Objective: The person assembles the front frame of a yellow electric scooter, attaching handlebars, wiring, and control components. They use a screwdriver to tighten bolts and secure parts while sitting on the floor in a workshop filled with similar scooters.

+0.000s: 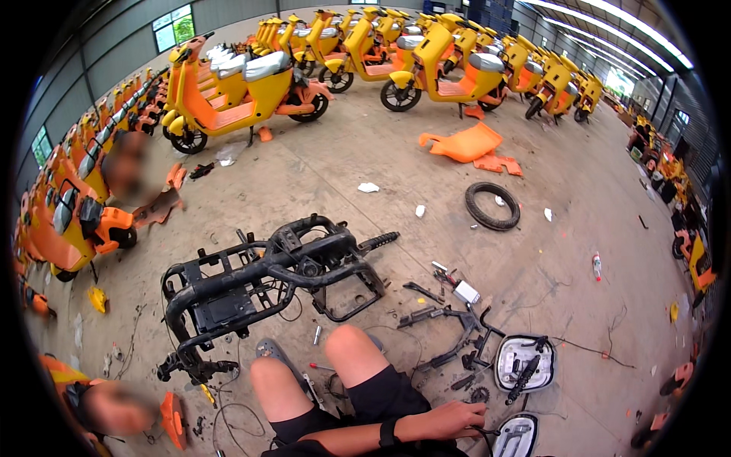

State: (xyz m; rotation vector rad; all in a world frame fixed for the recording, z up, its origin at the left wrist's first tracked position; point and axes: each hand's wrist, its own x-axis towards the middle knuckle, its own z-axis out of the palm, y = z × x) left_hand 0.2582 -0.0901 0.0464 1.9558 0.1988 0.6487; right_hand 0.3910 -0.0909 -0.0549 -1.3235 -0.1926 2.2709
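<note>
My left hand (460, 420), with a dark band on its wrist, reaches across my lap to the right at the lower edge. Its fingers are curled together beside a thin black cable-like piece (487, 432); what they grip is too small to make out. Close by lies an upturned scooter seat (514, 440) with a pale underside. A second upturned seat (503, 364) has a black shock absorber (525, 376) lying across it. Near my hand sits a small toothed gear (480, 394). My right hand is out of view.
In front of my knees lies a bare black scooter frame (266, 266). Brackets (449, 331), a silver box (466, 292) and a red-handled tool (320, 366) are on the floor. Farther off are a tyre (471, 209), an orange panel (464, 143) and yellow scooters (270, 87). Two people sit at left.
</note>
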